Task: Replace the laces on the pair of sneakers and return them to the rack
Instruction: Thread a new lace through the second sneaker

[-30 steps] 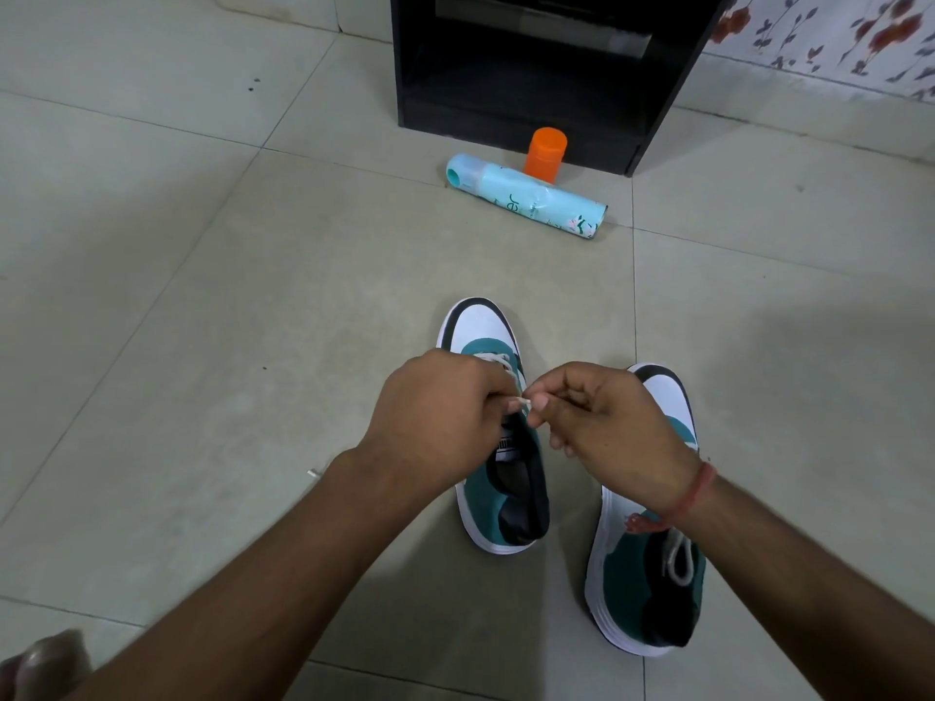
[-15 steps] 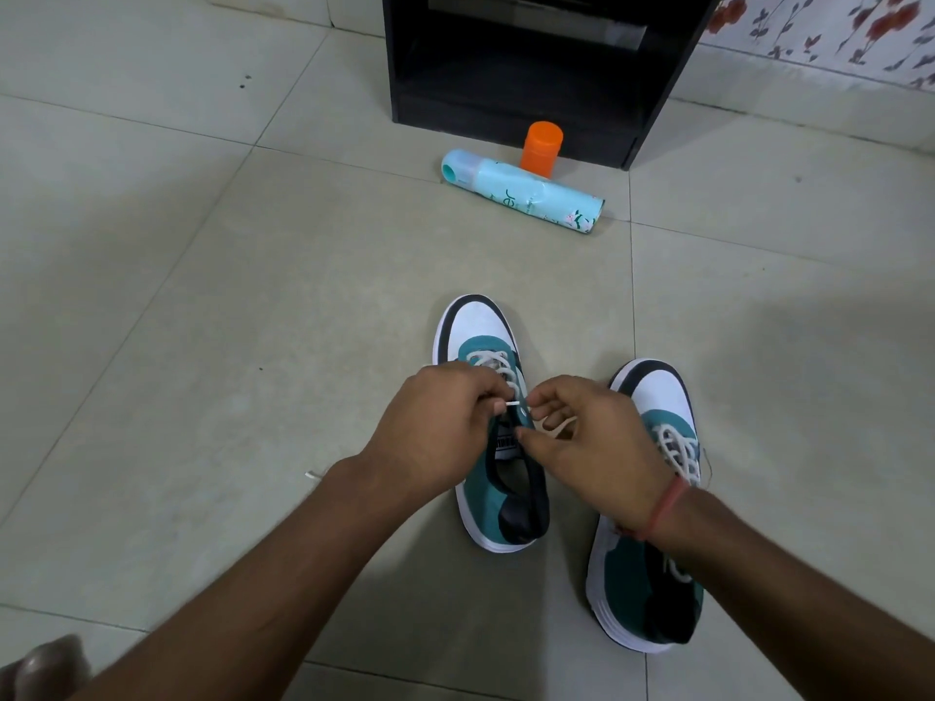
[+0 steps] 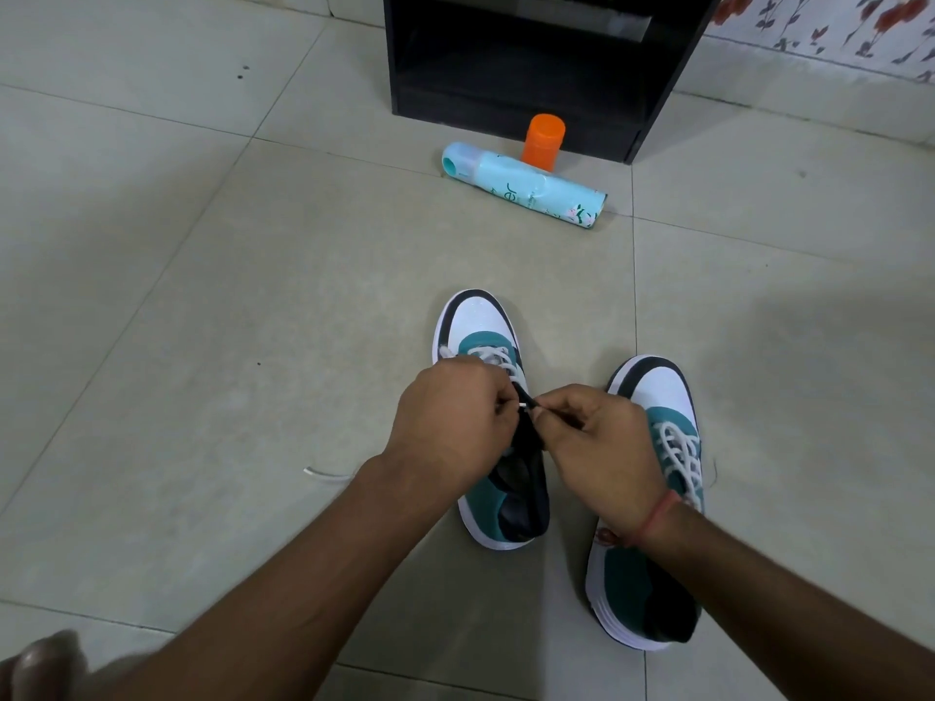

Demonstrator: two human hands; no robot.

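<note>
Left hand point(image 3: 450, 417), right hand point(image 3: 602, 447): fingers curled, pinching white lace point(image 3: 498, 359) over left sneaker point(image 3: 478, 326).

Open floor point(image 3: 152, 296) is being left wide on the left and between the sneakers and the rack point(image 3: 531, 68) — only a lace end point(image 3: 324, 473) is lying there. The rack's mouth is being partly blocked by a spray can point(image 3: 526, 187) and an orange cap point(image 3: 543, 141) — room remains at its left.
</note>
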